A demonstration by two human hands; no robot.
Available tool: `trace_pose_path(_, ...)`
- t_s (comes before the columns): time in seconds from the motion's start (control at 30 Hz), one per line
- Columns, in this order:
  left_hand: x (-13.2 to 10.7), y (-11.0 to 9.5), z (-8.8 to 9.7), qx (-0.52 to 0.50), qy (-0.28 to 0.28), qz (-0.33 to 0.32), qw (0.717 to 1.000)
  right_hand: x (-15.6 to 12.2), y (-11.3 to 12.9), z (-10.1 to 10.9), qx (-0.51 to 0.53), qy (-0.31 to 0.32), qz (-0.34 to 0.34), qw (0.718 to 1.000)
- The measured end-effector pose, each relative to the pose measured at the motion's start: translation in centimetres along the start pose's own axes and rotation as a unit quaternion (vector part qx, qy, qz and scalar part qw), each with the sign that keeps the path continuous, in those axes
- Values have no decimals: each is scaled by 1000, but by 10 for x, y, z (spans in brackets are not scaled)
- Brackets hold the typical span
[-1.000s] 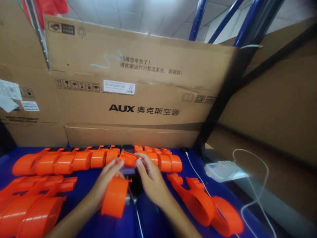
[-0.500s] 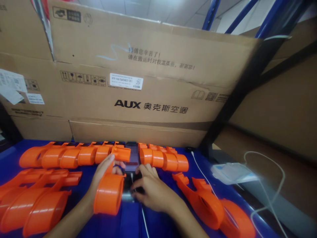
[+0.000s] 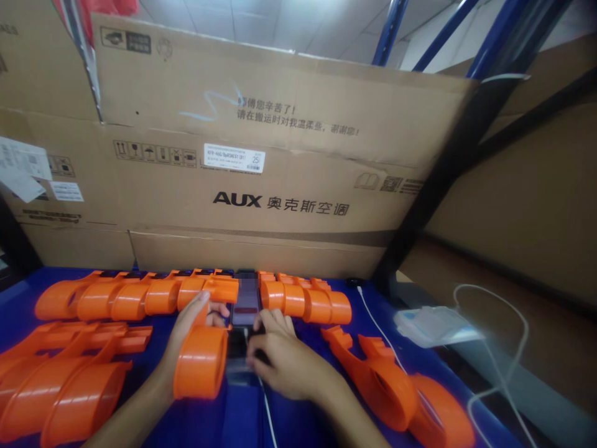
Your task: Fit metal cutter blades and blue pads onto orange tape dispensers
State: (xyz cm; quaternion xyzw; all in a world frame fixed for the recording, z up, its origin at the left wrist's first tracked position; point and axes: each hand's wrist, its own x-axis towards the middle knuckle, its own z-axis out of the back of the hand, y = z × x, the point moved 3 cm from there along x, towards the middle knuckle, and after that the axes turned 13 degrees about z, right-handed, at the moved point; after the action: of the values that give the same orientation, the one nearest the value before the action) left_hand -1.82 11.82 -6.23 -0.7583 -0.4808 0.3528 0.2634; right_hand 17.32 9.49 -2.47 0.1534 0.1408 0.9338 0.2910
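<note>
My left hand (image 3: 191,326) is closed around an orange plastic part (image 3: 200,363), which has a wide round ring at its near end and a ribbed block at its far end. My right hand (image 3: 284,358) has curled fingers beside a small dark device (image 3: 237,343), close to a white cable (image 3: 267,398) whose end meets the device. What lies between these fingertips is hidden. Just behind the device stands a dark phone-like object (image 3: 245,295).
Several matching orange parts stand in a back row (image 3: 128,302), with more at the front left (image 3: 86,395) and right (image 3: 387,392). A blue cloth (image 3: 153,367) covers the surface. Behind rises a cardboard box (image 3: 280,162). A clear plastic packet (image 3: 436,326) and a loose white cord lie right.
The whole view has shifted slightly. My left hand keeps hold of the orange part, and my right hand stays by the device and cable with little visible movement.
</note>
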Motion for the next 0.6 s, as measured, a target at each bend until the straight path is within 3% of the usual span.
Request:
trace_pose_path(0.17,-4,0,-4,11,-16,-12,1000,1,0,8,-2,-28,2,1000)
trace_pose_path(0.33,-5,-1,-8,29,-17,-11,999,1,-8,23,115,-149,-3,982)
trace_pose_path(0.47,-3,-3,-10,51,-17,0,999,0,-22,25,265,-284,-61,920)
trace_pose_path(0.6,0,-1,-12,66,-27,-27,997,1,-26,25,381,-383,-58,839)
